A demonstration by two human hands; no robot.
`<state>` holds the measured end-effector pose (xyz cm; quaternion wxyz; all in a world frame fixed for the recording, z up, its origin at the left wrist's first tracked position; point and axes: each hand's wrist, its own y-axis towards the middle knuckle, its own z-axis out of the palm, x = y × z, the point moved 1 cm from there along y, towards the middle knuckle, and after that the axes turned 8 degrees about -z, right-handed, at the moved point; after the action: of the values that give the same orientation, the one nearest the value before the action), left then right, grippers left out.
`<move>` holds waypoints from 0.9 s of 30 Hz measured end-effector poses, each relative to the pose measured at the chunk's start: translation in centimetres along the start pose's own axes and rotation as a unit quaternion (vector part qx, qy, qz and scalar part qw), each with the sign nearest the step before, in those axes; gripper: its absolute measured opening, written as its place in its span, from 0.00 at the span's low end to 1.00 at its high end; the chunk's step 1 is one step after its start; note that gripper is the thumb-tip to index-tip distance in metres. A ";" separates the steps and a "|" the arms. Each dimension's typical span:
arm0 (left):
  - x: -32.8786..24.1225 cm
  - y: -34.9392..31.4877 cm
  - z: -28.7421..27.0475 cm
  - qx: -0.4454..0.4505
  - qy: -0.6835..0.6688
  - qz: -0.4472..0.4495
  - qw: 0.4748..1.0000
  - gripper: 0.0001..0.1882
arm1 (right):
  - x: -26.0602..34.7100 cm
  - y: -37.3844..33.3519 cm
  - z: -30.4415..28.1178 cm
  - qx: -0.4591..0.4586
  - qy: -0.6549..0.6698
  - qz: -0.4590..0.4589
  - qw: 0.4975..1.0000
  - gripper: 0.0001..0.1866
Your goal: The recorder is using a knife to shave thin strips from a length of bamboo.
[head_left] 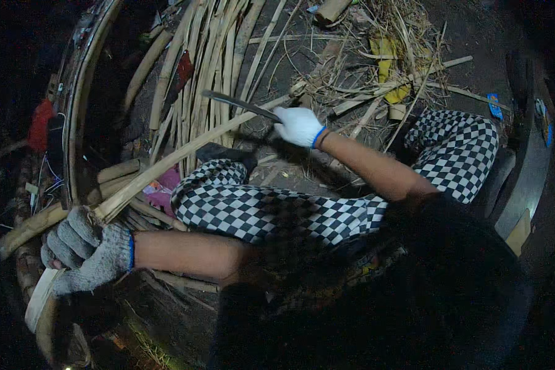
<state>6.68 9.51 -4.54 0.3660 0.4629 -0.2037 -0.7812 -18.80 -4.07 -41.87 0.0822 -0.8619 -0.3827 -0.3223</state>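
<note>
Gripping a long pale bamboo strip (172, 160) in the gray-gloved left hand (89, 253) at lower left, with fingers clamped around it. Slanting it up toward the middle. Holding a knife (237, 103) in the white-gloved right hand (300, 126), with fingers closed on it. Pointing it leftward across the strip, perhaps touching, hard to tell in dim light. Sitting in checkered trousers (253, 209) near split bamboo (213, 61) and loose shavings (407, 31).
</note>
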 end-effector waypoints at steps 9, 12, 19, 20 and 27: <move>-0.4 0.4 0.0 -0.005 0.068 0.000 0.998 0.19 | -5.7 0.6 2.0 0.133 -0.011 0.150 0.980 0.19; -0.2 0.5 0.0 0.013 0.021 -0.010 1.000 0.17 | -3.0 -0.1 1.7 0.079 -0.009 0.137 0.987 0.17; -0.1 0.4 0.5 0.035 0.006 -0.016 0.999 0.17 | -10.7 -1.9 4.6 0.336 -0.179 0.165 0.910 0.16; -0.1 0.5 0.6 0.035 0.020 -0.019 0.999 0.18 | -10.8 -1.5 5.1 0.268 -0.135 0.137 0.944 0.16; -0.1 0.6 0.0 -0.038 0.118 0.017 0.992 0.15 | -1.1 -0.2 0.9 0.015 0.039 0.173 0.984 0.16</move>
<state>6.95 9.26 -4.11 0.4178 0.5340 -0.1375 -0.7221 -19.11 -4.27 -43.28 0.1641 -0.9006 -0.2294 -0.3308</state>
